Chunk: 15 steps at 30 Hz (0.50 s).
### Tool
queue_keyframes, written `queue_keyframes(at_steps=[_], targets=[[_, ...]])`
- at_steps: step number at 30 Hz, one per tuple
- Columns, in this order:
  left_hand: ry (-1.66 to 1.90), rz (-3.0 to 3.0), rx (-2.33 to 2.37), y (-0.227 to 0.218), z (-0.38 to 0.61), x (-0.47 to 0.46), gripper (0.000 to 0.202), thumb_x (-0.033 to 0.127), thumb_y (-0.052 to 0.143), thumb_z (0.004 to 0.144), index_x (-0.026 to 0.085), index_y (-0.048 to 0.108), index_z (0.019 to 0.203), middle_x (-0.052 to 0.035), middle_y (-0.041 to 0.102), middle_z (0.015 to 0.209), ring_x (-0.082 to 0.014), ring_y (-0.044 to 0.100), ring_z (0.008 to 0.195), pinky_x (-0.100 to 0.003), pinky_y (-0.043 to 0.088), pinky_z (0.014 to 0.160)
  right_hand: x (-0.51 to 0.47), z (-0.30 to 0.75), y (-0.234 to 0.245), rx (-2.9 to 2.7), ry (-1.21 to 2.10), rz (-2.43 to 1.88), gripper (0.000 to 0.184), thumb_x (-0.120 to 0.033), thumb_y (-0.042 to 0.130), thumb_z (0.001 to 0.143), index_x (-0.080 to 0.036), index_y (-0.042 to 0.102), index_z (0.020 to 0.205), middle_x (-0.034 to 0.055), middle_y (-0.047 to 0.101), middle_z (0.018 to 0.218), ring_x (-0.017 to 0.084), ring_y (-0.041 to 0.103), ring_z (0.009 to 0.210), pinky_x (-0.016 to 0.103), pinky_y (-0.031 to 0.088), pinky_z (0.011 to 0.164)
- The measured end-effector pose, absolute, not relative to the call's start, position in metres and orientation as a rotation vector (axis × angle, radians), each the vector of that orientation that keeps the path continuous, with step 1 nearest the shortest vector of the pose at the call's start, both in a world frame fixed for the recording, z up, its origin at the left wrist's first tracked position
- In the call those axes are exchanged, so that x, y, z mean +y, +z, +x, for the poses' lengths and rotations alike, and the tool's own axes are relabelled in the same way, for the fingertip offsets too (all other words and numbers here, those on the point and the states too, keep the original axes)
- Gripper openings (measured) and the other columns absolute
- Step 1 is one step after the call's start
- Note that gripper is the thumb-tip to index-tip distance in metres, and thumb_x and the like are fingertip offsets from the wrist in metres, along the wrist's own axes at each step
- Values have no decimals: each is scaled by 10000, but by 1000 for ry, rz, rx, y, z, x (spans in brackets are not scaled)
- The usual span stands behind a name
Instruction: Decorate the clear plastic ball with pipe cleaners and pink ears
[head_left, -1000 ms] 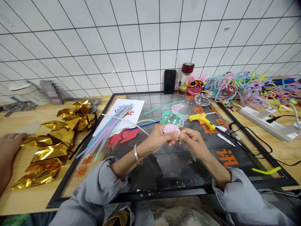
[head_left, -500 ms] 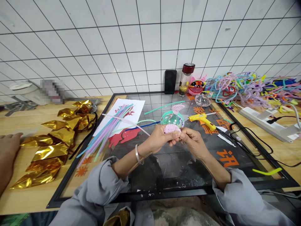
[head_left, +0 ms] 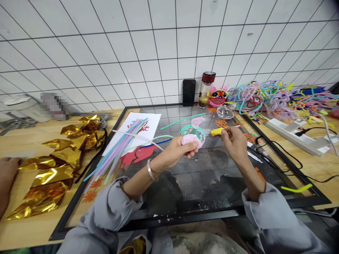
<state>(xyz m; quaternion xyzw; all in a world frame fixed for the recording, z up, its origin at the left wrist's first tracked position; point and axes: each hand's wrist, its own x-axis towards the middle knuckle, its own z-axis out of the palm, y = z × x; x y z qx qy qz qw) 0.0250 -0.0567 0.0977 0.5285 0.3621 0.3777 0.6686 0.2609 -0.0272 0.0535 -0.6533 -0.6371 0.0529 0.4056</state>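
Note:
My left hand (head_left: 180, 151) is closed on a fan-shaped piece of pink pipe cleaner (head_left: 189, 139), pinched between thumb and fingers. My right hand (head_left: 235, 145) has its fingers closed at the rear of a yellow hot glue gun (head_left: 216, 132), covering the handle; a glue stick shows behind. Just past my left hand sits a clear plastic dome (head_left: 198, 133) ringed in green pipe cleaner, partly hidden by the pink piece. A second pink shape (head_left: 197, 122) lies at its far edge.
Loose pipe cleaners (head_left: 120, 146) lie across white paper (head_left: 152, 121) and a red cutout (head_left: 141, 155). Gold foil (head_left: 58, 165) and another person's hand (head_left: 7, 176) are at left. A bottle (head_left: 206, 90), phone (head_left: 189, 92), power strip (head_left: 296, 135) and cable stand beyond or right.
My right hand has left the pink piece and moved right onto the glue gun. My left hand keeps holding the pink piece. The view has shifted slightly.

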Motion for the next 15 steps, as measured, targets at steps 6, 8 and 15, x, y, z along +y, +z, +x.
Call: queue_keyframes(at_steps=[6, 8, 15], targets=[[1022, 1453, 888, 115, 12, -54, 332, 452, 712, 816, 144, 587, 821, -1, 622, 709, -62, 523, 579, -192, 414, 518, -8, 272, 57, -1933, -240, -2360, 510, -426, 485, 938, -5, 656, 1169, 288, 638, 1208, 393, 612, 1101, 463, 459, 877], [1083, 1503, 907, 122, 5, -52, 314, 442, 688, 842, 152, 567, 842, -2, 620, 713, -64, 526, 583, -192, 416, 518, -2, 271, 57, -1954, -234, -2427, 535, -452, 527, 918, 3, 671, 1161, 295, 638, 1225, 399, 620, 1119, 470, 463, 893], [1202, 1482, 996, 140, -12, -39, 237, 361, 654, 863, 156, 538, 885, 11, 613, 723, -61, 521, 579, -183, 414, 506, 17, 281, 54, -1873, 16, -2530, 558, -491, 576, 878, -37, 694, 1181, 264, 695, 1178, 374, 676, 1097, 387, 495, 788]])
